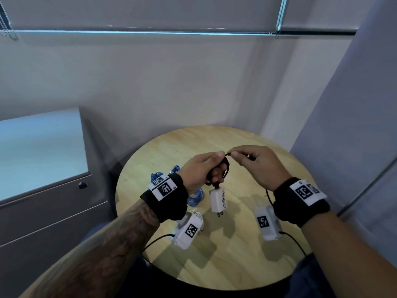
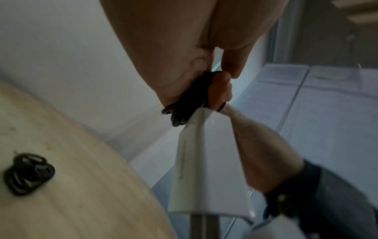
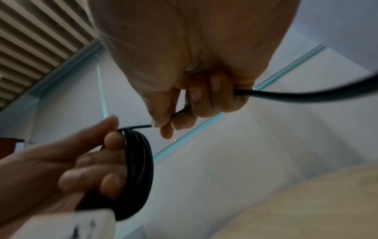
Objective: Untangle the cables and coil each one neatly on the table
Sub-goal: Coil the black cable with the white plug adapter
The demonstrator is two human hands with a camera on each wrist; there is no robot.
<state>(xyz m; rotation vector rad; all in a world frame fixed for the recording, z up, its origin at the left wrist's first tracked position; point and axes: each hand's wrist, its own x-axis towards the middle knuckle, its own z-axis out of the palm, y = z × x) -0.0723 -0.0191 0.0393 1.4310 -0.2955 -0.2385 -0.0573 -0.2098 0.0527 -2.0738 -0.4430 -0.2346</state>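
Above the round wooden table (image 1: 236, 261), my left hand (image 1: 214, 166) grips a small coil of black cable (image 1: 224, 166). A white charger plug (image 1: 217, 201) hangs from the coil, prongs down. My right hand (image 1: 233, 154) pinches the same cable just right of the coil, thumb against forefinger. In the right wrist view the cable (image 3: 306, 95) trails out of the right hand (image 3: 163, 126), and the coil (image 3: 141, 169) wraps the left fingers (image 3: 110, 139). In the left wrist view the coil (image 2: 184, 103) and the plug (image 2: 206, 169) hang below the palm.
A bundled blue cable (image 1: 195, 197) lies on the table behind my left wrist, with a white cable (image 1: 198, 214) partly hidden nearer me. A second coiled black cable (image 2: 28, 173) lies on the tabletop. A grey cabinet (image 1: 53, 201) stands left of the table; walls close behind.
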